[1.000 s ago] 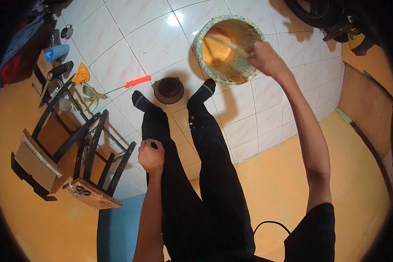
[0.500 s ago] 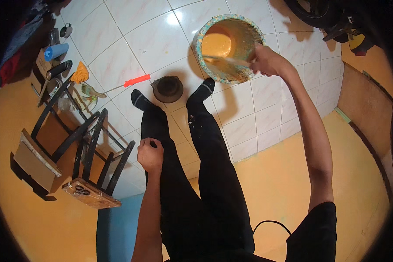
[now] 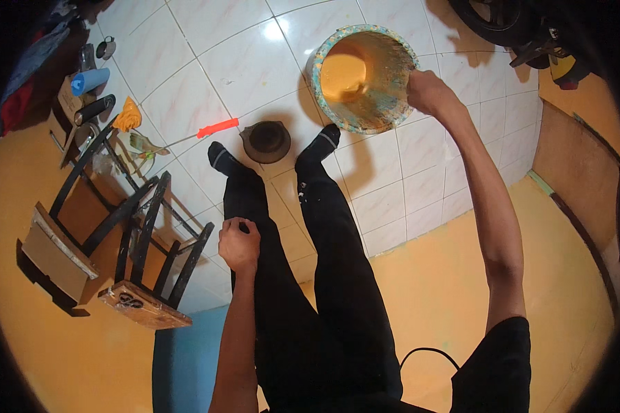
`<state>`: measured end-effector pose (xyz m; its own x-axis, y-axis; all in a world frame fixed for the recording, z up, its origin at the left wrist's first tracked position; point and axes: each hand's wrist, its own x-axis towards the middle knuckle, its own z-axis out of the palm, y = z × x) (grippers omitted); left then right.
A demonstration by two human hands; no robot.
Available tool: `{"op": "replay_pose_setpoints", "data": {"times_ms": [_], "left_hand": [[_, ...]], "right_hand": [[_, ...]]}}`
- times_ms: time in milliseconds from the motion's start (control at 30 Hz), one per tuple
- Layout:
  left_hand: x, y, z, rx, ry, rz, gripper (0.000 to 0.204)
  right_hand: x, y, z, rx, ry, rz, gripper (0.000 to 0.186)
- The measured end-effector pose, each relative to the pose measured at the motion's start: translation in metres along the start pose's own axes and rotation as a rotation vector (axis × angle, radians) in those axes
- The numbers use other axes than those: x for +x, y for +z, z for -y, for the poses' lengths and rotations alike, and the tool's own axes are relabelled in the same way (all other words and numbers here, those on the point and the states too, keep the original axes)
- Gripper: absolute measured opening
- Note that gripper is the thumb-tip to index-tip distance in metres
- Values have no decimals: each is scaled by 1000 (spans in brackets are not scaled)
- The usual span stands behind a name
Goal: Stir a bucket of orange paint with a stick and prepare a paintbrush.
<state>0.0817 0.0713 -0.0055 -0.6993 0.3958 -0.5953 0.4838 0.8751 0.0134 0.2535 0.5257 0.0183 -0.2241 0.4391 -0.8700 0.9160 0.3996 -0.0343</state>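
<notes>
My right hand (image 3: pixel 430 94) is closed at the right rim of a paint-splattered bucket (image 3: pixel 380 122). The thin stick it gripped a moment ago is not clearly visible now, hidden by the hand or the bucket wall. Orange-yellow paint (image 3: pixel 343 72) lies at the bottom of the bucket. Over my left thigh, my left hand (image 3: pixel 240 244) is loosely curled with nothing visible in it. A dark, round pot-like container (image 3: pixel 266 142) stands on the tiles between my socked feet. Left of it lies a paintbrush with a bright red-orange handle (image 3: pixel 217 128).
Black-framed stools (image 3: pixel 145 234) stand at the left. Beyond them are a blue cup (image 3: pixel 89 81), an orange cloth (image 3: pixel 127 114) and other clutter. A dark wheel (image 3: pixel 492 20) is at the far right. White tiles (image 3: pixel 220 65) cover the floor around the bucket.
My right hand has shifted slightly right and up along the bucket's rim. The pale stick that reached across the bucket's mouth no longer shows there. My left hand has barely moved.
</notes>
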Motion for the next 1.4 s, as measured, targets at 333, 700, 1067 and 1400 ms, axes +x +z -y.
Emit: {"op": "replay_pose_setpoints", "data": {"times_ms": [333, 700, 1067, 1400], "left_hand": [[-1, -4, 6, 26, 16, -36, 17], [-1, -2, 6, 34, -14, 0, 15], [-1, -5, -4, 20, -10, 6, 14], [2, -7, -6, -11, -9, 8, 19]], "right_hand": [[-23, 1, 9, 177, 17, 60, 33], [-21, 3, 13, 186, 67, 106, 22], [-11, 20, -9, 102, -209, -7, 24], [-13, 37, -21, 107, -297, -248, 20]]}}
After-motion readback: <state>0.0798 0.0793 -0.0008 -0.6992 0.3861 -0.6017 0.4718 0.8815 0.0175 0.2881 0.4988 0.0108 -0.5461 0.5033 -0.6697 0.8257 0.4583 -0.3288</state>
